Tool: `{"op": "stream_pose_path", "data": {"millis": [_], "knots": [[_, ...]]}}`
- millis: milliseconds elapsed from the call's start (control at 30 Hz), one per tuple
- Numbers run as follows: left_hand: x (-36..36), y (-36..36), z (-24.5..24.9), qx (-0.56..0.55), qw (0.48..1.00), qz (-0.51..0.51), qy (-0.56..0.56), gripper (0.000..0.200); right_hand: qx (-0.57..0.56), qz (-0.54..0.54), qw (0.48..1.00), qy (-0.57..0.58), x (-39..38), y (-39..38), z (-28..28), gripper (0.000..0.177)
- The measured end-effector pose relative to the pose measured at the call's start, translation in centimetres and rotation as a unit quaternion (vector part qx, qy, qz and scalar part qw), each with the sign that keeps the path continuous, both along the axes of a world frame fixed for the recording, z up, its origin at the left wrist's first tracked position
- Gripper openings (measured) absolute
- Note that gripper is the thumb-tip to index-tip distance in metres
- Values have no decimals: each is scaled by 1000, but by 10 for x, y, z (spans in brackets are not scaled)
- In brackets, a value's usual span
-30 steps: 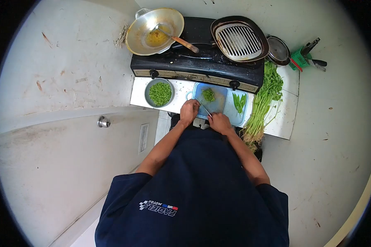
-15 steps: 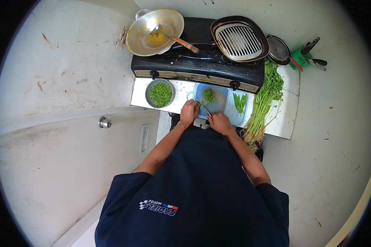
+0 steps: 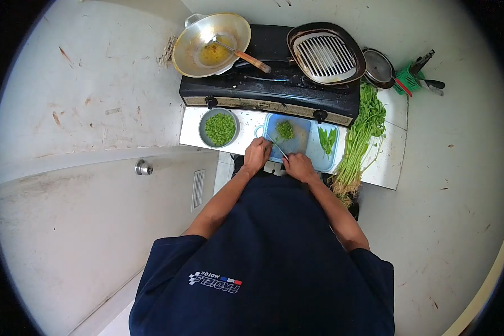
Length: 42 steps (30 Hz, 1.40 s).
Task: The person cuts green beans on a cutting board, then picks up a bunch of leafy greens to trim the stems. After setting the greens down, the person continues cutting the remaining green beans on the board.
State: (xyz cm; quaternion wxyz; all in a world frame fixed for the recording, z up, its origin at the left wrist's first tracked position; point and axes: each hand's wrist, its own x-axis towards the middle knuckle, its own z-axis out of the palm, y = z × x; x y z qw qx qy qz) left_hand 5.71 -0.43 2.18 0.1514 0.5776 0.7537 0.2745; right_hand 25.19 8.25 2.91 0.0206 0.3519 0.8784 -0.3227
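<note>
My right hand (image 3: 300,167) is wrapped round the handle of a knife (image 3: 278,147), whose thin blade slants up to the left over a blue cutting board (image 3: 304,158). Close to the blade, at the board's lower left edge, my left hand (image 3: 257,153) has its fingers curled together; what they pinch is too small to make out. A small pile of chopped greens (image 3: 285,130) lies on the board just above the blade. Several cut green pieces (image 3: 326,140) rest on the board's right side.
A grey bowl of chopped greens (image 3: 219,129) stands left of the board. Behind is a black stove (image 3: 269,95) with a wok (image 3: 186,53), a spatula (image 3: 252,60) and a grill pan (image 3: 361,61). A long leafy bunch (image 3: 355,145) lies on the right, near a green basket (image 3: 407,81).
Both hands and the knife stay in nearly the same place over the board. The whole view has shifted very slightly.
</note>
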Motion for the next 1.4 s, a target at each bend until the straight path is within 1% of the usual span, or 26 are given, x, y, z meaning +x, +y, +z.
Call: {"op": "stream_pose_path", "data": {"millis": [133, 333, 433, 533, 733, 833, 933, 1033, 1133, 1233, 1333, 1400], "knots": [[0, -1, 0, -16, 1000, 1, -6, 13, 13, -7, 1000, -5, -1, -1, -7, 40], [-1, 0, -1, -9, 1000, 0, -12, 13, 27, 1, 1000, 6, -2, -1, -12, 41], [-1, 0, -1, -11, 1000, 4, -15, 13, 5, -12, 1000, -9, 0, -1, -5, 42], [-1, 1, -4, -8, 1000, 4, -13, 13, 16, -10, 1000, -14, 2, -2, 1, 44], [-3, 1, -2, -3, 1000, -4, -11, 13, 10, 16, 1000, 0, 2, -6, 3, 45], [-3, 1, 0, -9, 1000, -4, -5, 14, 11, 24, 999, -25, -1, -7, 2, 44], [-5, 0, -1, 2, 1000, -11, -10, 15, -1, 16, 1000, -11, -8, -8, 1, 42], [-4, 1, -6, 1, 1000, -2, -14, 14, 1, 9, 1000, -7, -11, -6, 6, 41], [-2, 1, -6, -14, 999, 30, -35, 12, 12, 17, 1000, -13, -6, -7, 1, 41], [0, 3, -9, -16, 994, 60, -86, 6, 15, 8, 1000, -10, 3, -9, 0, 42], [2, 4, -14, -6, 993, 69, -95, 5, 4, -1, 1000, -15, 7, -5, 4, 43], [1, 4, -15, -6, 994, 63, -90, 8, 2, 0, 1000, -21, 7, -3, 8, 43]]}}
